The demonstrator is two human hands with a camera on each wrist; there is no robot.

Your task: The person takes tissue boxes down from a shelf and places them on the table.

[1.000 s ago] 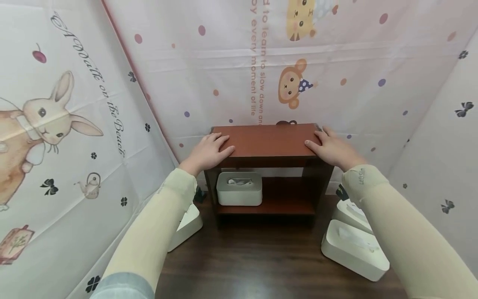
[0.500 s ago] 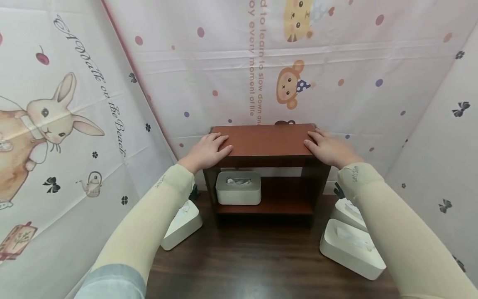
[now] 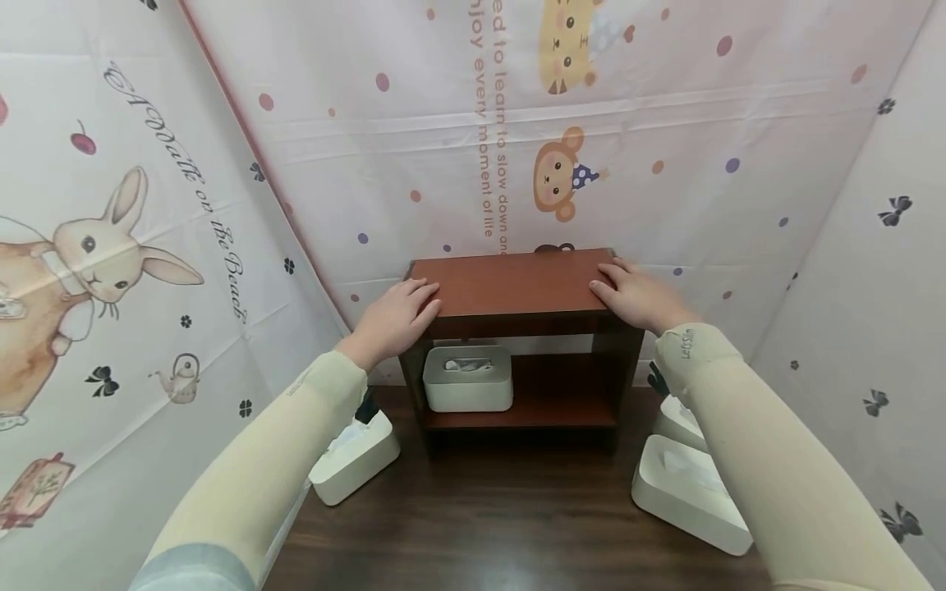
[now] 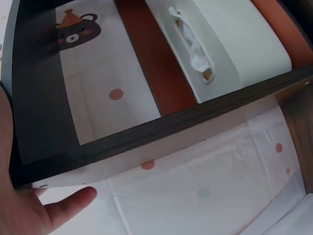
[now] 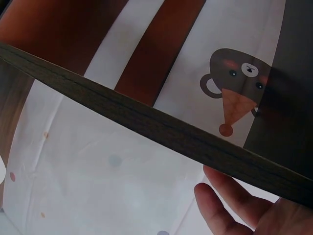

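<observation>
A small reddish-brown shelf unit (image 3: 510, 287) with dark side panels stands against the back wall. My left hand (image 3: 392, 320) rests over the left end of its top, with fingertips on the surface. At the opposite end, my right hand (image 3: 639, 297) lies over the edge, thumb and fingertips on top. In the left wrist view, my left thumb (image 4: 73, 205) extends straight beside the dark side panel (image 4: 107, 154). The right wrist view has fingers (image 5: 234, 191) right at the panel's edge. A white tissue box (image 3: 469, 390) sits inside on the left of the lower shelf.
Another tissue box (image 3: 358, 455) stands on the dark wood surface (image 3: 517, 525) to the left. Two more, a front one (image 3: 691, 492) and one behind it (image 3: 676, 423), stand at the right. Printed cloth walls (image 3: 406, 148) surround the back and sides.
My left hand has slid slightly outward toward the shelf's left end. The head view has shifted a little; the right hand stays at its end, and the tissue boxes remain where they were.
</observation>
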